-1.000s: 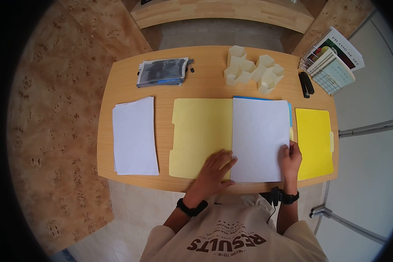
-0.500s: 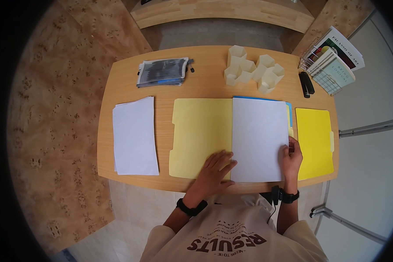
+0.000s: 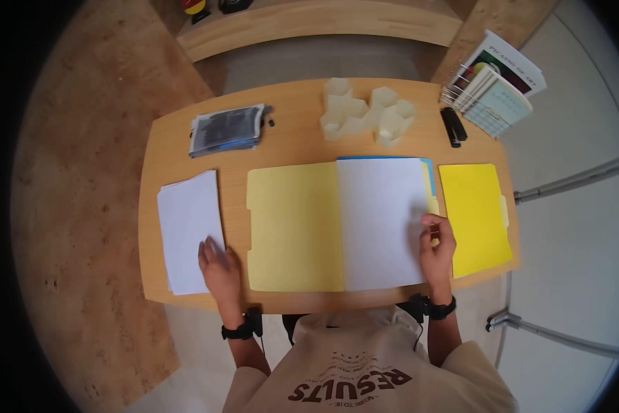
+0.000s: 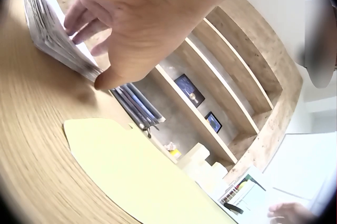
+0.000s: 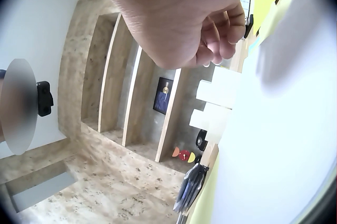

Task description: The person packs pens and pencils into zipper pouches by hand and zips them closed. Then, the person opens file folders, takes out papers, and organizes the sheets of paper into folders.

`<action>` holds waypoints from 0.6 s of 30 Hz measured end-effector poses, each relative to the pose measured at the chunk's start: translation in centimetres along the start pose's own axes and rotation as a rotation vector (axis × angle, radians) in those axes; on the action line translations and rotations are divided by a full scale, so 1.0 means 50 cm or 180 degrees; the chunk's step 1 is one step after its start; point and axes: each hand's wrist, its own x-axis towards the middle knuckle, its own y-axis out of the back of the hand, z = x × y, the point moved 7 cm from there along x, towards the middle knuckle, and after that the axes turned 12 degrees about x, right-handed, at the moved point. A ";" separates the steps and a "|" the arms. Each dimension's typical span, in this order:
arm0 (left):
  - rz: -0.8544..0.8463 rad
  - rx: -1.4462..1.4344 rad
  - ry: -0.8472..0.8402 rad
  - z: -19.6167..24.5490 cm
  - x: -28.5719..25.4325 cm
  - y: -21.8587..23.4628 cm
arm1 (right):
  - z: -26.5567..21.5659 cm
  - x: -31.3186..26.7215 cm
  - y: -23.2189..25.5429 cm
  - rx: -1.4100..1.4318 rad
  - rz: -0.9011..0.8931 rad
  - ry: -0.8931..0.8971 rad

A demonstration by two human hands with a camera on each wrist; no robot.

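Observation:
My left hand (image 3: pixel 220 274) is at the right edge of a stack of white paper (image 3: pixel 184 224) on the left of the table. In the left wrist view its fingers (image 4: pixel 87 21) reach over the stack, with the thumb low by the edge. A pale yellow folder (image 3: pixel 292 230) lies spread out in the middle, white paper (image 3: pixel 380 220) covering its right half. Over the right edge of that paper hovers my right hand (image 3: pixel 438 253), fingers loosely curled and holding nothing. A bright yellow folder (image 3: pixel 476 220) lies to its right.
Zip pouches (image 3: pixel 228 129) are piled at the back left. Hexagonal cream holders (image 3: pixel 368 113) stand at the back middle. A black stapler (image 3: pixel 453 127) lies near books (image 3: pixel 495 100) in a wire rack at the back right. Blue shows behind the white paper's top edge.
My left hand has left the pale folder and moved left to the paper stack. The right hand has come off the white paper's right edge. The head view has shifted.

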 end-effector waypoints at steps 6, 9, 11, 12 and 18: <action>-0.0140 -0.0641 0.0367 -0.025 0.006 0.022 | -0.006 -0.008 -0.020 0.0116 -0.0184 -0.0119; -0.0061 -0.0888 0.0547 -0.055 0.005 0.008 | -0.010 -0.013 -0.031 0.0147 -0.0289 -0.0084; -0.0055 -0.0796 0.0522 -0.052 -0.002 0.016 | -0.020 -0.014 -0.037 0.0177 -0.0276 0.0021; -0.0057 -0.0696 0.0503 -0.044 -0.003 0.025 | -0.023 -0.017 -0.043 0.0238 -0.0398 -0.0032; -0.0950 -0.2511 0.0249 0.165 -0.085 0.021 | -0.041 -0.061 -0.146 0.1008 -0.1317 -0.0719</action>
